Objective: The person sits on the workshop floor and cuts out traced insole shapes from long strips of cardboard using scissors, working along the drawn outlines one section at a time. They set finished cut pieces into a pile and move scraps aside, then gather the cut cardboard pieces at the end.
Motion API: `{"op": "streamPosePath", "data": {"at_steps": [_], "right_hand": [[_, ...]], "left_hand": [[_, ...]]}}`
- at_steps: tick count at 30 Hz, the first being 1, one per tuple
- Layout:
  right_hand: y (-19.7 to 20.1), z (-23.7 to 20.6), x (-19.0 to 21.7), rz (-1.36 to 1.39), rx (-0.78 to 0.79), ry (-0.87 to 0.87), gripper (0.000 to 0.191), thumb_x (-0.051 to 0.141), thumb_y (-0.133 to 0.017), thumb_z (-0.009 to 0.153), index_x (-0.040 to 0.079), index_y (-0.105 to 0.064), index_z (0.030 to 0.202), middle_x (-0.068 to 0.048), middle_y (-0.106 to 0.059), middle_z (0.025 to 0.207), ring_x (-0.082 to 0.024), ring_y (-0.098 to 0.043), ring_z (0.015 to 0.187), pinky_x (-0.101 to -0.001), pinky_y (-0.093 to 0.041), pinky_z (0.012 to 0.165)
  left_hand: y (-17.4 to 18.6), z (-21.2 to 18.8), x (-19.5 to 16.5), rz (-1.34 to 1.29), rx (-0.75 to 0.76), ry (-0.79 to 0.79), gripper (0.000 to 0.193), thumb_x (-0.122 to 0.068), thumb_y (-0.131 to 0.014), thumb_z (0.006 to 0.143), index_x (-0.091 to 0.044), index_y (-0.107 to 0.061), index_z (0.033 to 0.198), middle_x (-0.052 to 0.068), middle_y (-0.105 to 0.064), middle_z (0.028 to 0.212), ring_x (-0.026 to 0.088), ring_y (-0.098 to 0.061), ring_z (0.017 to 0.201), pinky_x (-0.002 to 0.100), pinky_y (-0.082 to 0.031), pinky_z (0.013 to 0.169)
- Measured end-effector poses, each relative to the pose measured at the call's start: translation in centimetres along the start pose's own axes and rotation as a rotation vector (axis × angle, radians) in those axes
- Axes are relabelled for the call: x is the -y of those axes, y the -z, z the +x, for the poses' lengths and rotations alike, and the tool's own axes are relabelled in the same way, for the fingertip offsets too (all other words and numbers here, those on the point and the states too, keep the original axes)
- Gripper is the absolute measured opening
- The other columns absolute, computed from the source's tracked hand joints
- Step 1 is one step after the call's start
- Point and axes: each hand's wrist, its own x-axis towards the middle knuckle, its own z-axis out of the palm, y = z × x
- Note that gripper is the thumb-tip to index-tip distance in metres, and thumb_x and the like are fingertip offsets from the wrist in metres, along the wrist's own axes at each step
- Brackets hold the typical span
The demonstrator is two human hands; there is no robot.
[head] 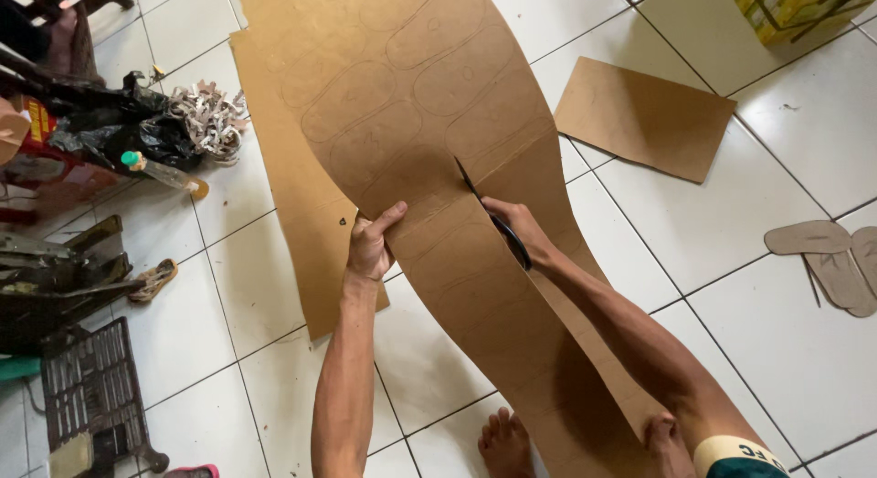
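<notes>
- The person's left hand (370, 245) grips the left edge of a large brown cardboard sheet (411, 103), thumb on top and fingers curled under the edge, pinching the board.
- The right hand (519, 227) is closed round the handles of a pair of dark scissors (489, 213); the blades point up and away from the person and bite into the cardboard near its middle.
- The cardboard sheet is long and bowed: it runs from the top of the view down between the two arms to the person's bare feet (505, 441), and it bulges up off the floor where the hands hold it.
- Pencil outlines of rounded, sole-like shapes cover the upper part of the sheet, set side by side in rows.
- A second sheet of cardboard (301, 222) lies flat on the white tiled floor (767, 350) under the first, showing along its left side.
- A smaller cardboard offcut (644, 117) lies flat on the tiles well to the right of the scissors.
- At the right edge, a few cut-out sole shapes (827, 254) lie overlapping on the floor, apart from the hands.
- To the upper left sit a black plastic bag (119, 122) and a heap of pale paper-like trimmings (210, 117); a small bottle with a green cap (160, 172) lies just beside them.
- A dark plastic crate (91, 387) stands at the lower left, and above it what seems to be a dark metal tool or machine, too unclear to name.
- A yellow-green box (799, 7) sits at the top right corner.
</notes>
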Motion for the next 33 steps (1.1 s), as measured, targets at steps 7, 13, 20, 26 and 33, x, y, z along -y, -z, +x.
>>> {"op": "streamPosePath", "data": {"at_steps": [7, 13, 20, 26, 33], "right_hand": [[-0.8, -1.2, 0.4, 0.037, -0.042, -0.032, 0.027, 0.018, -0.063, 0.1, -0.001, -0.07, 0.118, -0.002, -0.072, 0.08, -0.008, -0.061, 0.069, -0.0296, -0.052, 0.059], [-0.5, -1.0, 1.4, -0.057, -0.063, -0.064, 0.023, 0.016, -0.062, 0.1, -0.001, -0.073, 0.111, -0.003, -0.066, 0.072, -0.007, -0.053, 0.063, -0.0295, -0.046, 0.055], [-0.1, 0.3, 2.1, -0.042, -0.063, -0.035, 0.024, 0.018, -0.063, 0.101, -0.001, -0.071, 0.113, 0.0, -0.066, 0.072, -0.007, -0.053, 0.062, -0.0297, -0.045, 0.053], [0.1, -0.4, 0.6, -0.091, -0.012, -0.069, 0.02, 0.015, -0.059, 0.102, 0.0, -0.073, 0.101, 0.0, -0.051, 0.061, -0.008, -0.045, 0.054, -0.0299, -0.034, 0.046], [0.4, -0.6, 1.6, -0.13, 0.006, -0.076, 0.016, 0.007, -0.057, 0.098, 0.002, -0.071, 0.097, 0.001, -0.047, 0.057, -0.008, -0.041, 0.05, -0.031, -0.033, 0.045]], "left_hand": [[0.5, -0.2, 0.7, -0.015, 0.022, -0.011, 0.034, 0.0, -0.068, 0.096, 0.004, -0.061, 0.129, 0.014, -0.069, 0.122, 0.023, -0.068, 0.112, 0.037, -0.059, 0.098], [0.3, -0.1, 0.7, -0.021, 0.035, -0.017, 0.039, 0.002, -0.068, 0.094, 0.0, -0.058, 0.132, 0.013, -0.067, 0.126, 0.023, -0.067, 0.114, 0.036, -0.059, 0.098], [0.3, -0.4, 0.6, -0.027, 0.024, 0.023, 0.034, 0.001, -0.069, 0.096, 0.005, -0.06, 0.129, 0.015, -0.068, 0.124, 0.024, -0.067, 0.113, 0.035, -0.059, 0.097], [0.2, -0.9, -0.3, 0.051, 0.01, 0.043, 0.035, 0.002, -0.07, 0.093, 0.004, -0.06, 0.127, 0.013, -0.067, 0.122, 0.022, -0.068, 0.112, 0.035, -0.059, 0.096], [-1.5, 0.8, -4.5, 0.052, -0.022, -0.082, 0.044, -0.003, -0.071, 0.095, 0.002, -0.052, 0.134, 0.014, -0.066, 0.118, 0.025, -0.068, 0.107, 0.039, -0.06, 0.091]]}}
